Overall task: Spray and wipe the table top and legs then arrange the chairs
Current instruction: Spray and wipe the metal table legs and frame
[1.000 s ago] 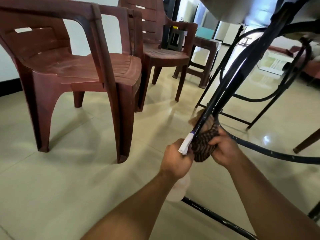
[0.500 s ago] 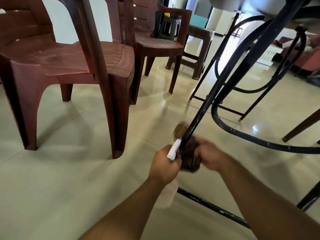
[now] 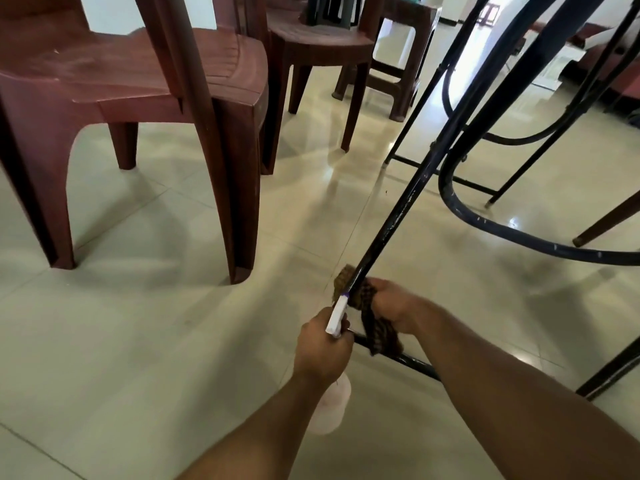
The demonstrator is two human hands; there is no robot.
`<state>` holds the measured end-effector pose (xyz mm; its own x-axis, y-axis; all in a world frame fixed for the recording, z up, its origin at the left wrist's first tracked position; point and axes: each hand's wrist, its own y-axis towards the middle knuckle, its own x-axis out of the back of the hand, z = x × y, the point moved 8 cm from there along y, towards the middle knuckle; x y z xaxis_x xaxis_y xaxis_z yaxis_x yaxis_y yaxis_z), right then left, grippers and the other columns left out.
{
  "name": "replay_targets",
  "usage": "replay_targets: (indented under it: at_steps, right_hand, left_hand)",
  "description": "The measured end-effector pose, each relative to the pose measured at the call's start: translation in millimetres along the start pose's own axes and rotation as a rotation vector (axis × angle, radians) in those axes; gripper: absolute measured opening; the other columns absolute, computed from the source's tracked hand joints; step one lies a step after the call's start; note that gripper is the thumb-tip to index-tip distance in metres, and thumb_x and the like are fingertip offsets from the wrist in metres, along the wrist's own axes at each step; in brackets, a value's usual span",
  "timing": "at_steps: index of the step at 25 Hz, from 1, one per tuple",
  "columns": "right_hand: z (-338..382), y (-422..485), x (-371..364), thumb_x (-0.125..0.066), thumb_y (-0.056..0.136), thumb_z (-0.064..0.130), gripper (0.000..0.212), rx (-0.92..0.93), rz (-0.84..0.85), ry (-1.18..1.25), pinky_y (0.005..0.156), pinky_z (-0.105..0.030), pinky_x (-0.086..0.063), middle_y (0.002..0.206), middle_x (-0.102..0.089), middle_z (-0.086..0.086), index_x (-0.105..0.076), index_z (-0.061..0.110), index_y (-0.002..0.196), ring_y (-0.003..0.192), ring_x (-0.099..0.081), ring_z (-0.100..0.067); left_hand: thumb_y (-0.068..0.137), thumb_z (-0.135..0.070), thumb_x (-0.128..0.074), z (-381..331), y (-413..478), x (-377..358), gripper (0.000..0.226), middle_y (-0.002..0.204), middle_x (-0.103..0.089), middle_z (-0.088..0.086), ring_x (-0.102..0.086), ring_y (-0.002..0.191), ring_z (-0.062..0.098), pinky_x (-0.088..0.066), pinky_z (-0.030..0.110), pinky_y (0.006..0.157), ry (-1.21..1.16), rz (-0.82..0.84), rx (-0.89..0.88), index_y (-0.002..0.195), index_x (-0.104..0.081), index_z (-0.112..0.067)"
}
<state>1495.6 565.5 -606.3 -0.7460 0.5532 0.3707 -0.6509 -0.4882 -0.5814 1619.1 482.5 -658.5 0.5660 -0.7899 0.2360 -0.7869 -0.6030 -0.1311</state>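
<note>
The pale tiled floor (image 3: pixel 138 341) fills most of your view, glossy and marked with long shadows. To your left stands a large brown plastic chair (image 3: pixel 121 74), and just behind it a second brown chair (image 3: pixel 318 46) with some dark objects on its seat that are too cut off to identify; a brown stool (image 3: pixel 405 64) stands beyond that one. On your right the black metal table frame spreads across the floor, with a curved hoop (image 3: pixel 485 230) sweeping low between its legs. One thin, scuffed table leg (image 3: pixel 398 220) slants down from the upper right toward your hands, and a low crossbar (image 3: pixel 408 362) runs along the floor just under them. Both your forearms reach in from the bottom edge. Your right hand (image 3: pixel 394 306) is clenched around a brown checked cloth (image 3: pixel 377 327), which is wrapped about the lower end of that leg, with a loose tail hanging down to the crossbar. Your left hand (image 3: pixel 322 348), just beside it, grips the neck of a spray bottle (image 3: pixel 329 407); its pale translucent body hangs below your wrist, and its white nozzle sticks up against the leg right next to the cloth.
</note>
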Motion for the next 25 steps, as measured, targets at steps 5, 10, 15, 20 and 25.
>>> replay_targets:
  at_steps: [5,10,15,20,25]
  right_hand:
    - [3.1,41.1,21.7,-0.035,0.070,-0.027,0.074,0.092,-0.080,0.438,0.090,-0.047,-0.053,0.121,-0.066,-0.016,-0.065,0.013,0.125,0.121,-0.058,-0.037]
    - [-32.7,50.6,-18.8,-0.041,0.082,-0.015,0.055,-0.033,-0.012,-0.067,0.087,-0.042,-0.057,0.112,-0.070,-0.011,-0.069,0.018,0.116,0.101,-0.065,-0.025]
    - [-31.2,51.3,-25.2,-0.041,0.090,-0.014,0.041,0.004,-0.087,-0.046,0.077,-0.032,-0.051,0.097,-0.067,-0.003,-0.066,0.014,0.108,0.099,-0.064,-0.024]
    - [-31.3,64.1,-22.4,-0.046,0.088,-0.013,0.040,-0.061,-0.039,-0.197,0.094,-0.044,-0.054,0.112,-0.068,-0.012,-0.069,0.005,0.115,0.103,-0.063,-0.028]
    - [-50.7,66.2,-47.4,-0.054,0.095,0.004,0.022,-0.073,-0.043,-0.451,0.085,-0.035,-0.055,0.104,-0.068,-0.006,-0.067,0.012,0.110,0.094,-0.065,-0.022]
  left_hand:
    - [0.072,-0.021,-0.052,21.6,11.1,10.4,0.022,0.075,-0.065,0.007,-0.066,0.067,0.036,-0.059,0.054,0.058,0.062,-0.002,0.075,0.090,-0.063,-0.014]
    - [0.071,-0.020,-0.055,51.5,4.8,9.2,0.013,0.070,-0.063,0.006,-0.063,0.062,0.041,-0.057,0.055,0.055,0.089,0.041,0.130,0.081,-0.061,-0.012]
    - [0.076,-0.018,-0.056,72.6,-0.3,10.8,0.003,0.066,-0.061,0.006,-0.063,0.059,0.040,-0.054,0.057,0.054,0.090,0.027,0.147,0.076,-0.059,-0.017]
    - [0.075,-0.020,-0.054,74.3,1.9,19.4,0.004,0.066,-0.062,0.008,-0.065,0.059,0.040,-0.054,0.056,0.054,0.085,0.003,0.171,0.075,-0.058,-0.019]
    - [0.073,-0.016,-0.056,81.1,0.4,34.2,0.006,0.061,-0.056,-0.002,-0.060,0.057,0.035,-0.056,0.056,0.055,0.061,-0.054,0.191,0.070,-0.055,-0.021]
